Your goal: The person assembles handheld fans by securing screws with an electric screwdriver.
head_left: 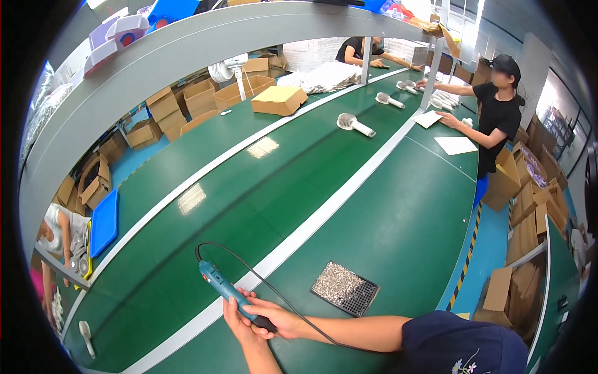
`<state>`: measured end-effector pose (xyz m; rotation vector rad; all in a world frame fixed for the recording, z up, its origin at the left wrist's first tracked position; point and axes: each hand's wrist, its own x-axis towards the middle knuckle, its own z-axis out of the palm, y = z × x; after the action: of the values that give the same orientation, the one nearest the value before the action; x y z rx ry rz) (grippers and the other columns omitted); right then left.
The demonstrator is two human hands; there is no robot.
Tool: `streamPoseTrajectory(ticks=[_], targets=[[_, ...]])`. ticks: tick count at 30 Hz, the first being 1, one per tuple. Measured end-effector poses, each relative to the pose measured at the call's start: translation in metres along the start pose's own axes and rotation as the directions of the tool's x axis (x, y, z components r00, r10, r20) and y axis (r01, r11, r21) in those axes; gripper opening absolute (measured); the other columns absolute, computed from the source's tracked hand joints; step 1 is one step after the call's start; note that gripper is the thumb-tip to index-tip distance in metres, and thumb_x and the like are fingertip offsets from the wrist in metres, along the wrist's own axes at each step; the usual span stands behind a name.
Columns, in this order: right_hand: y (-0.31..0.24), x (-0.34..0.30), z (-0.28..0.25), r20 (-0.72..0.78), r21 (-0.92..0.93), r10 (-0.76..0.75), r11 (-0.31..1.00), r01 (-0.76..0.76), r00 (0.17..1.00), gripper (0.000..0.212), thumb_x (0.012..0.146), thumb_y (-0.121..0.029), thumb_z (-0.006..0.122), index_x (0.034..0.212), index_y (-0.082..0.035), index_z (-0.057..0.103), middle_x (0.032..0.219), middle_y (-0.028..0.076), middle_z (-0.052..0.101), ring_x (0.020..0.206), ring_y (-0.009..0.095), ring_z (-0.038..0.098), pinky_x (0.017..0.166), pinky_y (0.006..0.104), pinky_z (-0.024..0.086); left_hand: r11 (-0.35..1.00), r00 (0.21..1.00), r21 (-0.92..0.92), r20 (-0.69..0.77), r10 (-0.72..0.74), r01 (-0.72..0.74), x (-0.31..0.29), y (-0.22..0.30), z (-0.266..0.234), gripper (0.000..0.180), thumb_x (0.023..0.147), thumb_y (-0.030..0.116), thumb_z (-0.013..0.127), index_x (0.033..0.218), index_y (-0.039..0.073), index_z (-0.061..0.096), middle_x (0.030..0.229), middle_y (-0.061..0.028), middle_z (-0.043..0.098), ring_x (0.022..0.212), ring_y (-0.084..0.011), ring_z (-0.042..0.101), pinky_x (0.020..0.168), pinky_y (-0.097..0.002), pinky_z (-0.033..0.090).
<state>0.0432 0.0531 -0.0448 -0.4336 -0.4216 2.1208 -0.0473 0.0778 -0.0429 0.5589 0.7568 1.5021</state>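
A teal electric screwdriver (219, 282) with a dark tip lies slantwise across my two hands, low in the middle of the view. My left hand (237, 323) supports it from the near left side, fingers closed on its body. From the right, my right hand (281, 316) grips it close to the dark end. A black cord (248, 264) loops from its far end back over my right forearm. To the right of my hands, a black tray (360, 295) with small holes lies on the green work surface, heaped with small metal screws (337, 282).
A green conveyor belt (268, 193) carries white hairbrushes (355, 125) away from me; another hairbrush (86, 338) lies at the near left. A co-worker (498, 103) stands at the far right. An overhead grey frame (205, 26) arches across, and a blue tray (104, 222) sits left.
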Motion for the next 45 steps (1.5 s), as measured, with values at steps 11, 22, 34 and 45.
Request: streamPoseTrajectory(ticks=[11, 22, 34, 45], targets=[[-0.001, 0.001, -0.001, 0.050, 0.044, 0.001, 0.999, -0.003, 0.999, 0.030, 0.100, -0.036, 0.040, 0.103, -0.007, 0.047, 0.081, 0.003, 0.050, 0.047, 0.008, 0.045, 0.034, 0.0213, 0.031, 0.999, 0.999, -0.045, 0.042, 0.017, -0.015, 0.000, 0.000, 0.001, 0.042, 0.089, 0.024, 0.053, 0.119, -0.004, 0.045, 0.094, -0.0100, 0.055, 0.087, -0.0179, 0.055, 0.081, -0.0322, 0.049], [-0.003, -0.004, 0.009, -0.001, -0.009, 0.005, 1.000, -0.005, 1.000, 0.033, 0.099, -0.041, 0.041, 0.094, -0.010, 0.049, 0.071, 0.001, 0.050, 0.043, 0.007, 0.045, 0.033, 0.0200, 0.030, 0.999, 0.998, -0.013, 0.047, 0.046, -0.045, -0.007, 0.003, 0.006, 0.051, 0.091, 0.020, 0.051, 0.133, -0.005, 0.035, 0.102, -0.0123, 0.057, 0.089, -0.0194, 0.058, 0.076, -0.0325, 0.053], [-0.005, -0.001, -0.005, -0.169, 0.007, 0.034, 0.999, -0.034, 0.985, 0.039, 0.093, -0.051, 0.047, 0.099, -0.012, 0.053, 0.077, 0.000, 0.057, 0.048, 0.009, 0.050, 0.035, 0.0204, 0.030, 0.994, 0.994, 0.053, -0.067, -0.088, 0.091, 0.000, 0.001, 0.003, 0.055, 0.088, 0.024, 0.064, 0.132, 0.006, 0.037, 0.097, -0.0158, 0.061, 0.088, -0.0274, 0.064, 0.072, -0.0354, 0.056], [-0.002, -0.004, 0.006, -0.164, -0.039, 0.003, 0.999, -0.009, 0.986, 0.040, 0.097, -0.047, 0.040, 0.098, -0.009, 0.050, 0.080, 0.005, 0.054, 0.050, 0.012, 0.049, 0.034, 0.0210, 0.033, 0.993, 0.993, -0.037, -0.035, -0.114, 0.113, -0.005, -0.001, -0.007, 0.045, 0.089, 0.022, 0.063, 0.120, 0.004, 0.036, 0.096, -0.0181, 0.061, 0.093, -0.0243, 0.063, 0.075, -0.0321, 0.055]])
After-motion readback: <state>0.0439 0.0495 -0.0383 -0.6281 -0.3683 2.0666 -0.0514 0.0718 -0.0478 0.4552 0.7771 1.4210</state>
